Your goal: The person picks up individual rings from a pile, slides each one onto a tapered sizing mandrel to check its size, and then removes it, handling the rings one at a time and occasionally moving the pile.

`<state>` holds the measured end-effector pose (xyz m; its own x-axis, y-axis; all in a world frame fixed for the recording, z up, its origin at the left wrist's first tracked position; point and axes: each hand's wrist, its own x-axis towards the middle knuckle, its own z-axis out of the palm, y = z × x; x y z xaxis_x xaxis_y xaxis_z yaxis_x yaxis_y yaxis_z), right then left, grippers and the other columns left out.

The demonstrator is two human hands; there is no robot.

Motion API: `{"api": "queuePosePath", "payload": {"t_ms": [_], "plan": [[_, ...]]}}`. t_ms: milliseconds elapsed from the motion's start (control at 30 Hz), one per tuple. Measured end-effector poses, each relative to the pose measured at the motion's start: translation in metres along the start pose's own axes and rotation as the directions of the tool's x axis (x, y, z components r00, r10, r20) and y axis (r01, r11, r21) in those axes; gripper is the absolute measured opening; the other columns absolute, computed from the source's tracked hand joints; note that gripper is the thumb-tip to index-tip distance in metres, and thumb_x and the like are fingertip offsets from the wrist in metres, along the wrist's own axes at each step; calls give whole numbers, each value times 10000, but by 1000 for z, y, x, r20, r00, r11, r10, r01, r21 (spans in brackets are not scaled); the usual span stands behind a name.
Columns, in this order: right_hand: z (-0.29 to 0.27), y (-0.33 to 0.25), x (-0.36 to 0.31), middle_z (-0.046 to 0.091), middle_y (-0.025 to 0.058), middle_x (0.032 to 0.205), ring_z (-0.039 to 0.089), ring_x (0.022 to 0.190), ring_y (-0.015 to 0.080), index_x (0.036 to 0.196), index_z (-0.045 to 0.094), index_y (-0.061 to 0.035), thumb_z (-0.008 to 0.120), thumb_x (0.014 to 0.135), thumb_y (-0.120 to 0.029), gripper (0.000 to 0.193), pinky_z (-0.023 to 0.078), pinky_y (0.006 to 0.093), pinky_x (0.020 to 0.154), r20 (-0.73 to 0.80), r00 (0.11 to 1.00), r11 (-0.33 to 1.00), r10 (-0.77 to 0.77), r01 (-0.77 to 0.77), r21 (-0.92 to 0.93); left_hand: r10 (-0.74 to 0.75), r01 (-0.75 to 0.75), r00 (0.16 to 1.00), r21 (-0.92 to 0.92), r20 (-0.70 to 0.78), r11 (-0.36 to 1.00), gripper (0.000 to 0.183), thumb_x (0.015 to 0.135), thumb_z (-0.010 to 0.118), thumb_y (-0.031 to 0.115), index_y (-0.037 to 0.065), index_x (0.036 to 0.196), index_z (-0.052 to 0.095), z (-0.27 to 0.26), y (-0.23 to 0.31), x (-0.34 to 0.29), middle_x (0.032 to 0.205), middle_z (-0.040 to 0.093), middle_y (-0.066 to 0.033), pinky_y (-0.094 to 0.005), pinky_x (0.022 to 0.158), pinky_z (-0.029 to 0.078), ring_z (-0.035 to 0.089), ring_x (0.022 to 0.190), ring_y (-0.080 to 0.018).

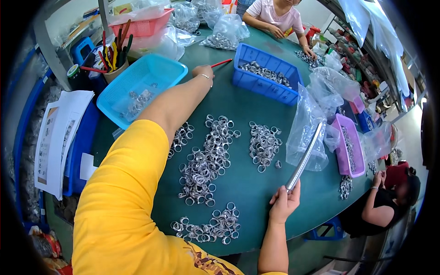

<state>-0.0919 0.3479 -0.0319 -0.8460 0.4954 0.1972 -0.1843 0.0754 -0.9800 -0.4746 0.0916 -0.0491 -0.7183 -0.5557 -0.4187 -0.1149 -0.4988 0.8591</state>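
My left arm stretches across the table, and my left hand [204, 73] is closed on a slim red pen [222, 63] near the blue crate; its fingers are mostly turned away. In my right hand [285, 204] a tapered metal ring mandrel [306, 156] with markings along it points up and away. Between my arms lie loose piles of silver rings: a long central pile [204, 169], a smaller right pile [264, 145] and a near pile [215, 225]. Another pile [182, 136] is partly hidden by my left arm.
A light-blue basket [110, 89] holds bagged rings at left. Beyond it stands a cup of pliers [117, 73]. A blue crate [266, 89] of rings, clear bags [300, 133] and a purple basket [358, 165] lie farther right. Two people sit at the far and right sides.
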Motion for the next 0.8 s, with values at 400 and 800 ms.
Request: {"api": "queuePosePath", "payload": {"t_ms": [400,800], "plan": [[15,3,-1,480,16,636,397,419,40,1313,312,53,439,836,28,494,348,172,360,32,999,1000,5,-6,31,238,-859,463,367,854,358,309,857,499,79,55,1159,438,0,-2,106,1093,516,-57,-415,918,413,473,1084,-183],[-2,4,-1,488,5,638,411,426,40,1322,300,44,461,831,39,517,361,179,366,19,1000,1000,15,-15,-3,-8,-35,967,164,253,986,209,865,481,137,71,1056,535,0,2,-25,837,586,-53,-262,551,465,580,709,-142]]}}
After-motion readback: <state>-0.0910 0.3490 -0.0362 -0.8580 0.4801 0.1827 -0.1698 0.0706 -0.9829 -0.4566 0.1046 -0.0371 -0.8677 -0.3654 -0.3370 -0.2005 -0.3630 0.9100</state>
